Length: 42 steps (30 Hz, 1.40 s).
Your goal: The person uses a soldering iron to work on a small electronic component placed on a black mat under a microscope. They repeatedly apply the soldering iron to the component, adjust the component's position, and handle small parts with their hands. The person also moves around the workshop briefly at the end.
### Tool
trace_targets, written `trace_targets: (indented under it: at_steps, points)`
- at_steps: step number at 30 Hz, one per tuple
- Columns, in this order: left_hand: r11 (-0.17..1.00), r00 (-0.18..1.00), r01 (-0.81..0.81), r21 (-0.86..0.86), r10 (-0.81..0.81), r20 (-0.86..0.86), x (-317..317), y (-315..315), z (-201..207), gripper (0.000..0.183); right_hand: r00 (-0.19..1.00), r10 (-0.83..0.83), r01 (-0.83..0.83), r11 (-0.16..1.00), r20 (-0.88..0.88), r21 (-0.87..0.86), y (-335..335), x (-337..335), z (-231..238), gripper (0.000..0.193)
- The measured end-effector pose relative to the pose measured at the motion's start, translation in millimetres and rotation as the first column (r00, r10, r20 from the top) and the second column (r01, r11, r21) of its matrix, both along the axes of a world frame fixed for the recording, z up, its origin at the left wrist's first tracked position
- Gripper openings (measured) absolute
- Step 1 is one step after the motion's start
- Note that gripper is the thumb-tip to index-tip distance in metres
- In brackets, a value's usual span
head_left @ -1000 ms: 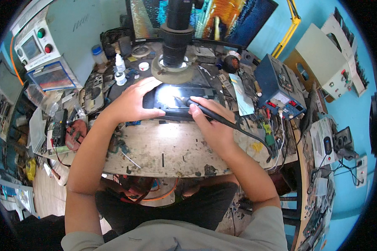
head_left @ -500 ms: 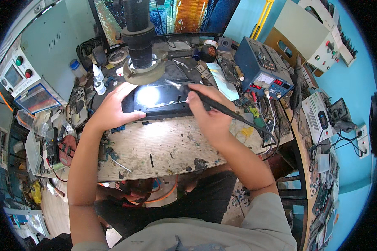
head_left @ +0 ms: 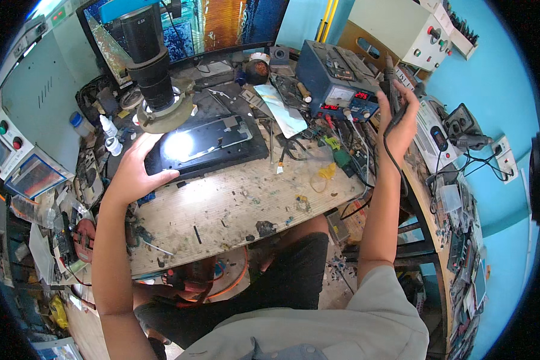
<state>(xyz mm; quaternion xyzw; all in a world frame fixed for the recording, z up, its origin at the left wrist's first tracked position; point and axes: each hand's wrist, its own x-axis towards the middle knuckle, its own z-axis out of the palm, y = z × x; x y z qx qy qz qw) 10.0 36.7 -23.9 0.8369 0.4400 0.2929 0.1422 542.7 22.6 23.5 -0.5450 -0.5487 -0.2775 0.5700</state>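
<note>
- I see the left hand point(head_left: 135, 171) spread, thumb well away from the fingers, touching the left end of a dark flat panel point(head_left: 222, 137).
- The panel lies on the desk point(head_left: 234, 207), near the black microscope point(head_left: 153, 90).
- My right hand point(head_left: 400, 123) is raised beside the blue box point(head_left: 336, 78), fingers curved near a dark handle point(head_left: 390, 75); I cannot tell whether they grip it.
- Glare washes out part of the panel; the left fingertips are hard to make out.

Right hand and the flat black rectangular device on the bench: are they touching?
Apart. The head view shows cluttered pale wooden bench separating the bare right hand from the flat black rectangular device.
</note>
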Motion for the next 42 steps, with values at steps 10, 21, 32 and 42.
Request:
trace_targets:
  at_steps: [10,21,32,42]
  points:
    - [1.0,1.0,0.021,-0.009,-0.021,0.005,1,2,4,0.088,0.932,-0.233,0.299,0.928,0.278,-0.223,30,53,-31,0.066]
    - [1.0,1.0,0.017,-0.005,-0.017,0.001,1,2,3,0.088,0.889,-0.274,0.372,0.9,0.367,-0.228,32,54,-31,0.07]
    - [0.999,1.0,0.015,-0.049,-0.015,0.001,1,2,5,0.09,0.911,-0.235,0.321,0.92,0.34,-0.224,31,48,-32,0.071]
    - [1.0,1.0,0.013,-0.008,-0.013,0.003,0,1,4,0.088,0.897,-0.286,0.373,0.898,0.336,-0.232,30,51,-32,0.07]
